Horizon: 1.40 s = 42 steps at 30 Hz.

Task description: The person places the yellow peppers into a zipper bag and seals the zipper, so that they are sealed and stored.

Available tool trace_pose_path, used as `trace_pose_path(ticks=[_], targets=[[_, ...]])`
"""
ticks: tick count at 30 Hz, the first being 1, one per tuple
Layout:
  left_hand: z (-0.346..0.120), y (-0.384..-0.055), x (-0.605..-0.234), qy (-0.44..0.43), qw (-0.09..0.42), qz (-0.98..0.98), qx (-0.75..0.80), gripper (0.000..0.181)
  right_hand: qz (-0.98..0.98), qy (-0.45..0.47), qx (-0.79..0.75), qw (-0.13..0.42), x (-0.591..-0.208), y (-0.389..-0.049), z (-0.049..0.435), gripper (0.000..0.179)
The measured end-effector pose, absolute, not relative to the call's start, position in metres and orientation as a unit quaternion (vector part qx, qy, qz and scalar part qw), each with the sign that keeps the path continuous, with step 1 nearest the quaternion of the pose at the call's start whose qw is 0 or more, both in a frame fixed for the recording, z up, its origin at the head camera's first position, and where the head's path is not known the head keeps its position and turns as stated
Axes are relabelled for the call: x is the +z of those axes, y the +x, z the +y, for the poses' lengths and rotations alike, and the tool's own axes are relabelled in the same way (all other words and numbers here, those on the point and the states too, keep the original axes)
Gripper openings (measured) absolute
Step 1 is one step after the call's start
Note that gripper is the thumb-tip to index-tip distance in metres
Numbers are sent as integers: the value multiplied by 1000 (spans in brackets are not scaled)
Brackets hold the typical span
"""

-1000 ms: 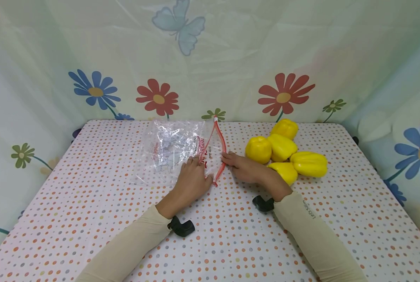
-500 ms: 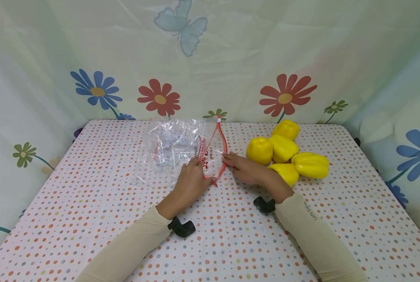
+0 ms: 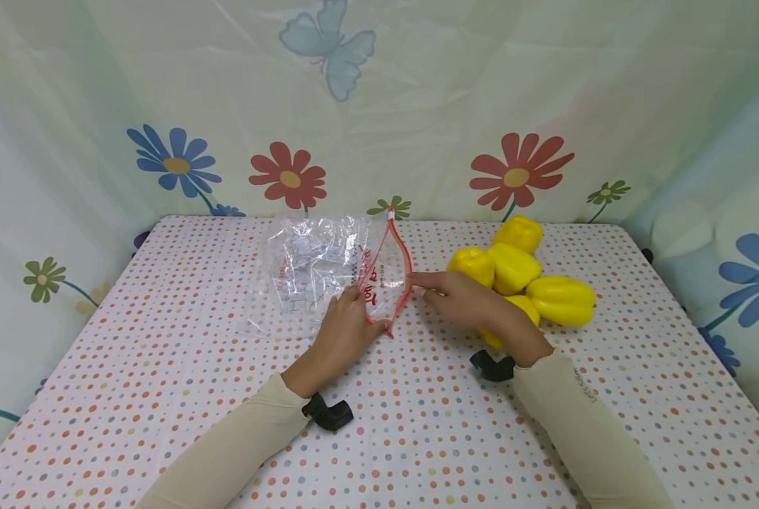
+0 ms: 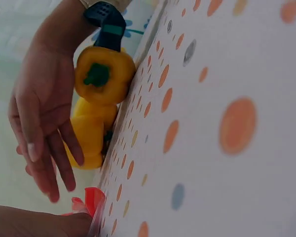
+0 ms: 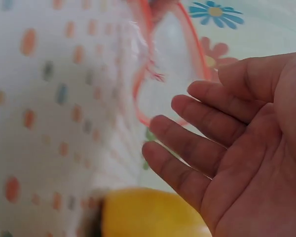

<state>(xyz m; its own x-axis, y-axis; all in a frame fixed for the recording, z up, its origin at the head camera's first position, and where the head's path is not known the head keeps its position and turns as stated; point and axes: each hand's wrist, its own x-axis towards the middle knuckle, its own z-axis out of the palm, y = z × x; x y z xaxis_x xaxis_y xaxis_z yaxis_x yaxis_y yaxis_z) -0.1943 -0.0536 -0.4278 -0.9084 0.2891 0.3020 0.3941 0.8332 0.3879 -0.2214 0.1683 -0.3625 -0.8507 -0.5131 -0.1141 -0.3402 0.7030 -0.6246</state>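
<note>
A clear plastic zip bag [image 3: 315,272] with red print lies on the table, its red-edged mouth spread apart toward the right. My left hand [image 3: 344,324] holds the bag at the near side of that mouth, thumb by the red strip [image 4: 94,200]. My right hand [image 3: 458,297] is just right of the mouth, its fingertips at the red edge in the head view. Its fingers [image 5: 187,143] are extended and hold nothing in the right wrist view. Several yellow bell peppers [image 3: 560,300] lie right of the bag, one partly hidden behind my right wrist.
The table [image 3: 404,438] wears a white cloth with coloured dots. A floral curtain [image 3: 404,106] stands along its back edge and both sides. Each wrist carries a black camera mount [image 3: 328,412].
My right hand has drawn slightly right and lifted away from the bag's edge, its fingers straightening. The bag's mouth has spread wider. The left hand stays in nearly the same place.
</note>
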Motion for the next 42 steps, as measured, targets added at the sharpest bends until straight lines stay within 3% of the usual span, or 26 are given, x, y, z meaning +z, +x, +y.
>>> trace_pose_path(ticks=[9, 14, 25, 33, 42], targets=[[-55, -190, -428, -173, 103, -953, -227, 64, 921, -191, -338, 22, -341, -223, 190, 37], [-55, -188, -427, -164, 87, -957, -224, 72, 930, -142, -338, -24, -334, -226, 208, 47], [-55, -187, -426, -170, 90, -957, -217, 72, 945, -103, -306, 59, -342, -237, 221, 70], [-54, -186, -426, -170, 96, -954, -227, 71, 951, -82, -285, 91, -343, -238, 222, 69], [-54, -184, -426, -165, 87, -954, -235, 71, 954, -94, -274, 77, -345, -238, 223, 63]])
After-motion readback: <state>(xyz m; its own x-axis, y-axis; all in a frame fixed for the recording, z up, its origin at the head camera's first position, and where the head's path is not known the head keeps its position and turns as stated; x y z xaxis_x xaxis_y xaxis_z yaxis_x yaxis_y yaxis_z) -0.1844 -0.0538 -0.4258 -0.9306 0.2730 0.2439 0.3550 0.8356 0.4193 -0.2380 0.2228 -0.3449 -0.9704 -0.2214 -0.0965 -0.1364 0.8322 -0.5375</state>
